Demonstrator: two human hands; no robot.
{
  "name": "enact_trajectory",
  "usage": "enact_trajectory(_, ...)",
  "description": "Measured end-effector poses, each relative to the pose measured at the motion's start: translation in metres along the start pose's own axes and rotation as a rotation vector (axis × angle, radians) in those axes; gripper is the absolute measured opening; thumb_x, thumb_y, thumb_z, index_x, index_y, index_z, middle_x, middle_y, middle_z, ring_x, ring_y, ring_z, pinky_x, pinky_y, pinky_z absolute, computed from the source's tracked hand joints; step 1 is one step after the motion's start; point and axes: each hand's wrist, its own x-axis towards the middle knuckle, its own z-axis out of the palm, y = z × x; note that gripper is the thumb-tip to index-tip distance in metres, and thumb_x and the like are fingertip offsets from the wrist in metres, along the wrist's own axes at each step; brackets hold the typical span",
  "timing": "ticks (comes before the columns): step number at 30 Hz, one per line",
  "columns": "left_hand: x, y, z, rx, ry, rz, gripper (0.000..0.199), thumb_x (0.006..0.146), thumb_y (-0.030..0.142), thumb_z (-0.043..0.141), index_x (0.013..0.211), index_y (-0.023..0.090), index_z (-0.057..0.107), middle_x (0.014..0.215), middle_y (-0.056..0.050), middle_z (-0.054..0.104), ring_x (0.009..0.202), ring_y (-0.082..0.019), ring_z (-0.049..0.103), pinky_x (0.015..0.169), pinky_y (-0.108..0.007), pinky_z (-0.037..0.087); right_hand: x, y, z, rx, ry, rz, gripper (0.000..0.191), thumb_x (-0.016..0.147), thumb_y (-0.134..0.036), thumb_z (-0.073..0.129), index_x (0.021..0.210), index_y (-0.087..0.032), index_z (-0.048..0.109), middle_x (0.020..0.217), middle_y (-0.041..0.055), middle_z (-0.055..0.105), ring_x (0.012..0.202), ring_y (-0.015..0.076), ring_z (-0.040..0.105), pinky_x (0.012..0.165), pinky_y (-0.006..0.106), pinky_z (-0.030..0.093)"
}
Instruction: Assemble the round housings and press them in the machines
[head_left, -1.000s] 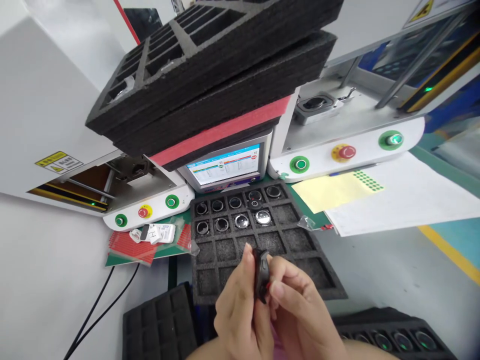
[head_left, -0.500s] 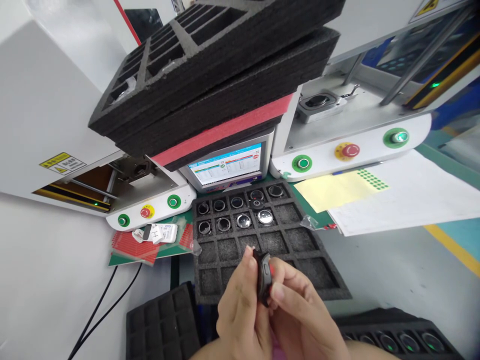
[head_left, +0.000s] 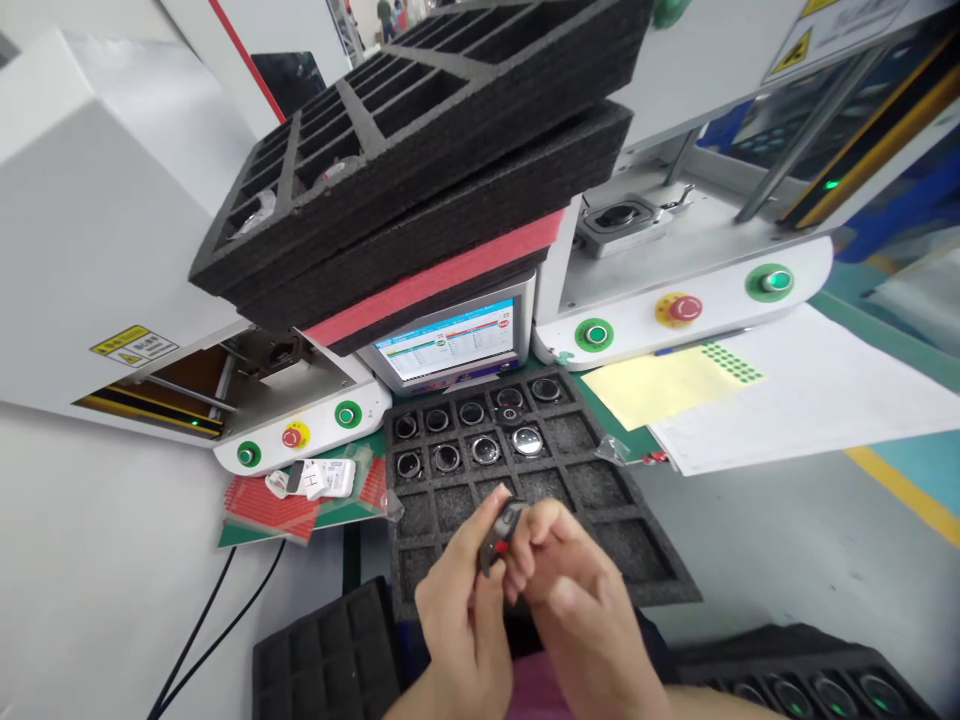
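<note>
My left hand (head_left: 465,600) pinches a dark round watch case (head_left: 504,528) between thumb and fingers, tilted on edge above the foam tray. A small red patch shows on the case's lower side. My right hand (head_left: 574,590) is close against it, its fingers curled in beside the case; anything within those fingers is hidden. Beneath both hands lies the black foam tray (head_left: 574,437), with round watch cases (head_left: 486,450) in its two back rows. One pocket there also carries a small dark round part (head_left: 511,413) with a red dot.
Stacked foam trays (head_left: 450,130) rise over a monitor (head_left: 450,345). Machines with buttons flank it: left panel (head_left: 300,435), right panel (head_left: 637,325). White paper (head_left: 795,400) and a yellow sheet (head_left: 637,390) lie right. More trays sit below, left (head_left: 322,650) and right (head_left: 795,665).
The watch case has turned and tipped over in my left hand, shifting slightly left. My right thumb has come away from it, and the right fingers have curled in. The view has shifted slightly.
</note>
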Motion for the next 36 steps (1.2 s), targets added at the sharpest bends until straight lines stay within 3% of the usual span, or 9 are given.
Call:
enact_trajectory(2, 0.002, 0.004, -0.005, -0.062, -0.026, -0.084, 0.034, 0.101, 0.019, 0.046, 0.128, 0.026, 0.065, 0.117, -0.004, 0.075, 0.102, -0.016, 0.074, 0.087, -0.019, 0.058, 0.002, -0.005, -0.009, -0.132, 0.061, -0.198, 0.026, 0.084, -0.045, 0.075, 0.087, -0.021, 0.065, 0.079, 0.0015, 0.056, 0.072, 0.0137, 0.054, 0.068, 0.021, 0.05)
enact_trajectory(4, 0.002, 0.009, -0.007, -0.127, -0.037, -0.145, 0.03, 0.102, 0.024, 0.045, 0.12, 0.023, 0.069, 0.106, -0.006, 0.079, 0.089, -0.016, 0.076, 0.077, -0.019, 0.06, 0.002, -0.014, -0.014, -0.266, 0.045, -0.288, 0.021, 0.089, -0.041, 0.071, 0.1, -0.022, 0.071, 0.096, 0.0064, 0.062, 0.088, 0.0176, 0.06, 0.079, 0.024, 0.052)
enact_trajectory(6, 0.0, 0.014, -0.006, -0.173, -0.059, -0.181, 0.031, 0.102, 0.031, 0.044, 0.116, 0.021, 0.07, 0.093, -0.006, 0.079, 0.073, -0.015, 0.075, 0.066, -0.019, 0.058, 0.001, -0.023, -0.014, -0.378, -0.078, -0.252, 0.024, 0.093, -0.039, 0.067, 0.11, -0.024, 0.072, 0.107, 0.0097, 0.065, 0.098, 0.0213, 0.063, 0.084, 0.028, 0.054)
enact_trajectory(8, -0.003, 0.017, -0.006, -0.172, -0.098, -0.178, 0.033, 0.103, 0.037, 0.043, 0.114, 0.021, 0.07, 0.082, -0.004, 0.077, 0.06, -0.013, 0.07, 0.057, -0.018, 0.054, 0.0, -0.03, -0.01, -0.454, -0.189, -0.188, 0.021, 0.094, -0.038, 0.066, 0.107, -0.024, 0.074, 0.103, 0.0102, 0.068, 0.096, 0.0227, 0.065, 0.082, 0.03, 0.056)
enact_trajectory(11, -0.005, 0.016, -0.006, -0.099, -0.124, -0.133, 0.031, 0.102, 0.036, 0.043, 0.105, 0.022, 0.071, 0.072, 0.0, 0.073, 0.055, -0.011, 0.066, 0.055, -0.017, 0.05, 0.0, -0.033, -0.003, -0.488, -0.203, -0.152, 0.015, 0.094, -0.034, 0.065, 0.093, -0.022, 0.075, 0.09, 0.0086, 0.07, 0.086, 0.0213, 0.067, 0.075, 0.028, 0.057)
enact_trajectory(19, 0.011, 0.019, -0.008, 0.049, -0.067, 0.187, 0.027, 0.103, 0.026, 0.04, 0.109, 0.018, 0.065, 0.074, -0.003, 0.077, 0.057, -0.013, 0.073, 0.057, -0.015, 0.055, -0.002, -0.023, 0.0, -0.322, -0.209, -0.151, 0.015, 0.095, -0.035, 0.064, 0.093, -0.023, 0.072, 0.09, 0.0066, 0.067, 0.085, 0.0181, 0.066, 0.076, 0.024, 0.055)
enact_trajectory(27, 0.0, 0.009, -0.002, 0.171, -0.031, 0.264, 0.032, 0.103, 0.024, 0.036, 0.118, 0.017, 0.064, 0.082, -0.005, 0.078, 0.065, -0.016, 0.075, 0.062, -0.019, 0.057, -0.007, -0.009, 0.006, -0.09, -0.151, -0.152, 0.011, 0.093, -0.032, 0.066, 0.088, -0.023, 0.071, 0.087, 0.0042, 0.063, 0.082, 0.0191, 0.066, 0.077, 0.032, 0.058)
enact_trajectory(31, 0.002, 0.009, -0.008, 0.15, -0.146, 0.309, 0.04, 0.104, 0.025, 0.033, 0.137, 0.018, 0.054, 0.077, -0.004, 0.076, 0.059, -0.016, 0.072, 0.054, -0.022, 0.054, -0.013, -0.002, 0.013, 0.053, -0.047, -0.169, 0.011, 0.091, -0.032, 0.068, 0.084, -0.023, 0.069, 0.085, 0.0028, 0.061, 0.08, 0.0182, 0.064, 0.076, 0.031, 0.057)
enact_trajectory(36, 0.008, 0.012, -0.017, 0.139, -0.255, 0.328, 0.044, 0.104, 0.03, 0.034, 0.143, 0.019, 0.049, 0.067, -0.002, 0.073, 0.048, -0.015, 0.067, 0.048, -0.022, 0.053, -0.018, -0.008, 0.018, 0.069, -0.039, -0.172, 0.009, 0.089, -0.031, 0.069, 0.083, -0.025, 0.069, 0.081, 0.0031, 0.058, 0.078, 0.0186, 0.06, 0.076, 0.036, 0.06)
